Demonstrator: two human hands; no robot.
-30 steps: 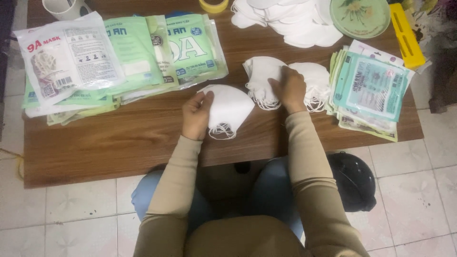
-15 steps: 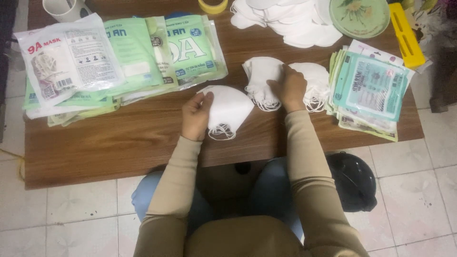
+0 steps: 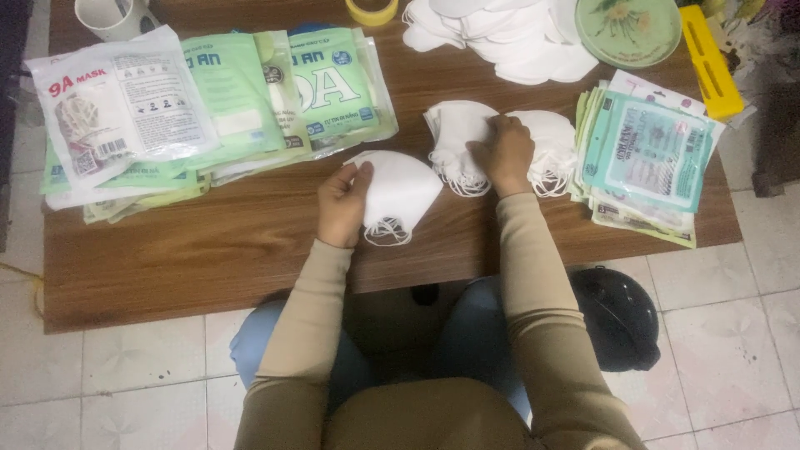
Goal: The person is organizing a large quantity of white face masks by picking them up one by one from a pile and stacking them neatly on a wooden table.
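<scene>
My left hand (image 3: 343, 204) grasps a white folded fabric face mask (image 3: 398, 193) by its left edge, thumb on top, fingers curled round it. The mask lies flat on the brown wooden tabletop (image 3: 208, 250) in front of me, its white elastic loops (image 3: 385, 234) trailing toward the near edge.

My right hand (image 3: 502, 154) rests on a stack of white face masks (image 3: 457, 142) just to the right of that single mask, fingers bent and pinching into the top of the pile. A second small pile of white masks (image 3: 554, 146) lies touching it on the right, partly under my hand.

Further right, a fanned stack of flat teal-and-white printed packets (image 3: 650, 154) sits by the tabletop's right edge, just beside the second pile. On the left side, a spread of light green plastic mask packages (image 3: 275, 92) overlaps, with a clear-and-white printed bag (image 3: 117, 108) on top of them at the far left.

At the far edge lie a loose heap of white masks (image 3: 508, 33), a round pale green plate with a flower pattern (image 3: 627, 29), a roll of yellowish tape (image 3: 372, 10), a white mug (image 3: 108, 15) and a long yellow plastic bar (image 3: 710, 60). A black helmet (image 3: 618, 317) rests on the tiled floor (image 3: 733, 333) by my right knee.
</scene>
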